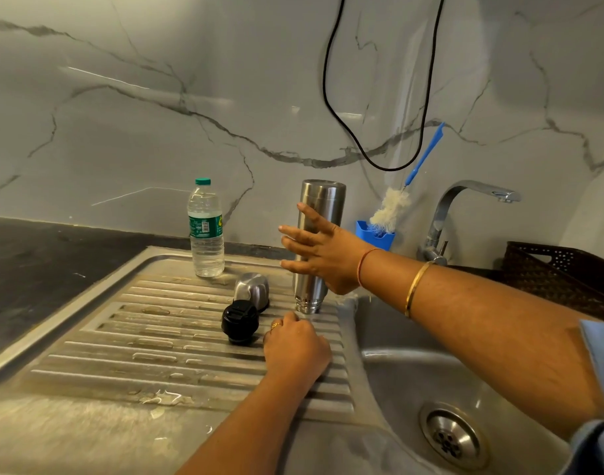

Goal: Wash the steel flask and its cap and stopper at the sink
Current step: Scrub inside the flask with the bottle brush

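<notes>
Fingers [295, 234] of the right hand [328, 257] are spread straight against the upturned steel flask [323, 207], gripping nothing. The flask is stood mouth-down at the drainboard's [139, 347] edge by the basin [413, 378]. The left hand [295, 351] is curled on the ribs; any hold cannot be told. The cap [252, 286] and stopper [239, 322] are set just beside. Washing is judged finished; only draining is left.

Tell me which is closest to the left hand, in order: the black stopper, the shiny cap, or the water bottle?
From the left hand, in the head view:
1. Black stopper, just to its left on the drainboard.
2. Steel cap, behind the stopper.
3. Water bottle, at the drainboard's back edge, farthest.
</notes>
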`<state>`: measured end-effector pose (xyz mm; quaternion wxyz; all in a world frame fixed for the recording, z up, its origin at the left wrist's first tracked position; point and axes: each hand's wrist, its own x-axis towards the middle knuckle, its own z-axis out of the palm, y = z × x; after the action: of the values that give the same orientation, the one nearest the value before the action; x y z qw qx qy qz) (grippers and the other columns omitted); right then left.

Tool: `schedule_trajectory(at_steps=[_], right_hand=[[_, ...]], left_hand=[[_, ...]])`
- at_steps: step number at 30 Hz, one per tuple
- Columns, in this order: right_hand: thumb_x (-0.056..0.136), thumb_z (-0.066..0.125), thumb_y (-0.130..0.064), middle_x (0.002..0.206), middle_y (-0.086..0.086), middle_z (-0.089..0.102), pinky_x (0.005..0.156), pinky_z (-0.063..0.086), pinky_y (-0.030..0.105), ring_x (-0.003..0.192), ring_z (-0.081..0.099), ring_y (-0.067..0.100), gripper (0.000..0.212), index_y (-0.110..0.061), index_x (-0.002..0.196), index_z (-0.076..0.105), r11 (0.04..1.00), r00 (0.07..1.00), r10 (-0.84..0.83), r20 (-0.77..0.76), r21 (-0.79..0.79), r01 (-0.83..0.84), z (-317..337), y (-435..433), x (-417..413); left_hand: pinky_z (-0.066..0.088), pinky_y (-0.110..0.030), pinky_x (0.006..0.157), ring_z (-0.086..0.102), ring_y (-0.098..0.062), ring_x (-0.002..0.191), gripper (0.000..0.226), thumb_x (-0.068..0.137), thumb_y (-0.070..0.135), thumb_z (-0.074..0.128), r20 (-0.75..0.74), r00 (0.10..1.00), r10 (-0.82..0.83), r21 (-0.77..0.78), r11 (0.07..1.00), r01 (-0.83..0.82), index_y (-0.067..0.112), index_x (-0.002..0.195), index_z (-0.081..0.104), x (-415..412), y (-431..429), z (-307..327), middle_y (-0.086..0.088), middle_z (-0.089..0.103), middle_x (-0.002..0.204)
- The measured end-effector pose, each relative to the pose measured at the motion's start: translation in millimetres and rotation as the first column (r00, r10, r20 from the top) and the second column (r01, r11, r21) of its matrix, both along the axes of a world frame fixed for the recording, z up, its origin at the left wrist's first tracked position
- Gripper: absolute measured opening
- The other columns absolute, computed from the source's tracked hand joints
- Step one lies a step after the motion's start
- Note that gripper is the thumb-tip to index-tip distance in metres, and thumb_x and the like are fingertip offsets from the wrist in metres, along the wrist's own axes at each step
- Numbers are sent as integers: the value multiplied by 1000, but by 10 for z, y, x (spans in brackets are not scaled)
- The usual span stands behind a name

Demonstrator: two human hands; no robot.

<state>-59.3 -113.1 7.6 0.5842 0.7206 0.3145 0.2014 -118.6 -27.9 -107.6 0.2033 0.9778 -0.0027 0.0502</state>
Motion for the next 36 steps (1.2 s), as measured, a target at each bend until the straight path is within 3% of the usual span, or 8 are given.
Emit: schedule_trajectory(at_steps=[5,10,14,17,22,28,32,36], right_hand=[[94,43,-37,157,13,18,103,-19,62,145,-3,36,62,-21,150,20,994,994,108,16,19,-108,-53,-88,-45],[82,55,-34,125,11,60,112,13,57,129,46,32,45,-17,123,59,935,947,314,62,151,-320,-95,-173,-59],[82,45,-28,94,8,61,89,37,43,92,57,26,26,-14,100,59,845,906,418,63,341,-413,-173,-420,-53],[77,47,-30,86,8,62,76,46,40,82,58,26,28,-13,93,62,852,962,257,95,447,-273,-126,-678,-17],[93,40,-30,107,5,60,91,37,40,103,52,23,29,-15,107,60,844,968,-250,16,494,210,191,-993,92],[93,38,-25,146,17,37,115,13,52,138,27,31,48,-6,138,42,779,866,-484,125,512,361,641,-1414,409],[96,36,-26,157,19,7,115,-1,56,146,1,33,45,-13,137,47,779,808,-574,131,392,490,830,-1461,490],[96,36,-28,158,18,3,112,-7,59,146,-5,33,45,-17,139,46,750,742,-645,183,338,568,943,-1431,577]], left_hand=[[39,-38,100,43,-23,121,38,93,37,45,9,1000,-14,14,1000,14,16,120,61,-2,12,-6,-1,49,130],[40,-36,98,44,-22,119,37,92,38,44,20,1000,-24,13,1000,24,17,117,62,-4,26,-26,0,49,129],[40,-37,98,45,-23,117,35,91,37,43,20,999,-38,0,999,38,18,114,61,-12,25,-25,-2,50,125],[35,-40,103,41,-25,122,37,92,35,40,-2,998,-57,-10,998,57,18,120,57,-13,17,-25,-4,47,130],[31,-41,105,37,-26,127,40,93,35,37,-13,998,-60,13,998,61,19,126,51,-10,-3,-20,-5,43,135],[27,-41,106,33,-26,130,43,93,38,35,-21,999,-49,43,998,49,20,130,47,-8,-24,-25,-5,40,139],[26,-41,107,31,-26,131,44,93,39,35,-23,998,-50,41,998,51,21,132,45,-6,-27,-32,-4,38,141],[26,-40,107,29,-26,131,46,93,40,34,-21,999,-49,35,998,50,22,135,43,9,-37,-44,-3,37,141]])
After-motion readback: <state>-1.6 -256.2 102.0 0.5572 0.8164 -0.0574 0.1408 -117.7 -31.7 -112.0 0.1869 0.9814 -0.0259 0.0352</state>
